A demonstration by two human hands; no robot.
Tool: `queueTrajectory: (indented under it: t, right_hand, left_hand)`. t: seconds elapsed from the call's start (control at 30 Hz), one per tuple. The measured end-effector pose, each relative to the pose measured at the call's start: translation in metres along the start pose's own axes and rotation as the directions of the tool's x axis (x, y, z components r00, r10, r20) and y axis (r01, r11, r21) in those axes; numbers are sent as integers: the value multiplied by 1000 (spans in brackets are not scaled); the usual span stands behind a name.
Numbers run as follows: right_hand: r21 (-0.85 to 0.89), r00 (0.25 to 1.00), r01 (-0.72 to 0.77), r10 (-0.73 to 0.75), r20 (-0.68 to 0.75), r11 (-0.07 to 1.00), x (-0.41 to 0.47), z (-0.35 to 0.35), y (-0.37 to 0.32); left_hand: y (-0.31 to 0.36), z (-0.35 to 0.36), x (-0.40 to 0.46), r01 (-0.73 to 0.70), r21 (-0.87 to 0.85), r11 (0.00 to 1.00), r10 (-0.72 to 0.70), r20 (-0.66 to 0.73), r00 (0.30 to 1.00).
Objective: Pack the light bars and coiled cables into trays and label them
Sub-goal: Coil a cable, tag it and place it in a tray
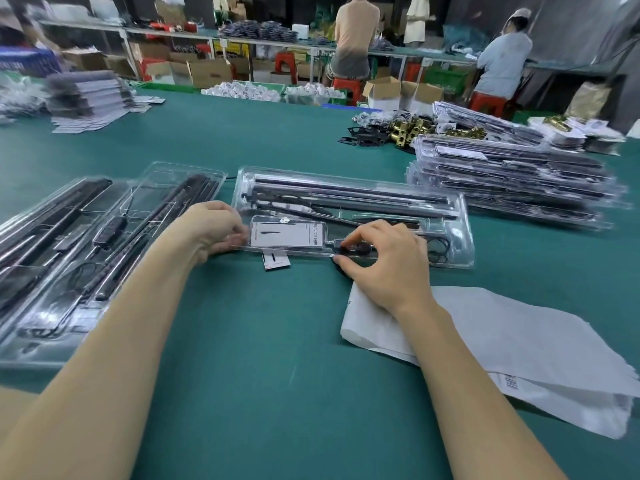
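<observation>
Left hand (213, 227): fingers curled, pinching the near left corner of the clear plastic tray (462, 216) lying in the middle of the green counter (242, 358); the fingertips are partly hidden behind the tray's edge. Right hand (382, 263): thumb and curled fingers closed on a small black cable part (353, 247) at the tray's near rim, beside the coiled cable (438, 249) in the right-hand compartment; what exactly is pinched is hard to make out. Between the two hands, a white printed label card (287, 235) lies in the tray's near compartment. The dark light bars (346, 195) rest lengthwise in the far compartments. A second small card (275, 260) lies on the counter, touching the tray's near edge. Under the right wrist, a white paper sheet (502, 334) with a barcode spreads to the right. To the left, two more filled trays (104, 244) lie angled, the outer one cut off by the frame. A stack of packed trays (512, 181) stands at the right rear, motion-blurred. Brass fittings (408, 129) lie beyond it. Background workers are seated at far benches, indistinct.
</observation>
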State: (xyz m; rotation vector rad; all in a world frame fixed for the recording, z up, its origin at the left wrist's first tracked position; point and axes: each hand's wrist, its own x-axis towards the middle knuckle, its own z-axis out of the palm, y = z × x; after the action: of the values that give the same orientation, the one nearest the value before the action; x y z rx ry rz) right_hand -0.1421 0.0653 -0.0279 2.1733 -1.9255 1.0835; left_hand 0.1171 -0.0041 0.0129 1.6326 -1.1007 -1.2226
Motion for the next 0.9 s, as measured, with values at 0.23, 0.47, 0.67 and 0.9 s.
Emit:
queueTrajectory:
  t: [0.23,0.47,0.67,0.9]
  right_hand:
    - [-29,1000,-1,1,-5,1000,0,-1,-2]
    - [-65,1000,6,-7,-18,998,-1,-1,-4]
    - [-71,1000,5,-7,-29,997,-3,-2,-5]
    - [-70,999,1,-4,-47,998,-3,-1,-7]
  left_hand:
    - [-9,10,9,-98,46,994,102,-108,989]
    - [-16,12,14,-136,145,980,166,-221,961]
    - [-18,16,9,-171,242,955,238,-278,931]
    - [-12,10,15,-168,118,979,181,-116,977]
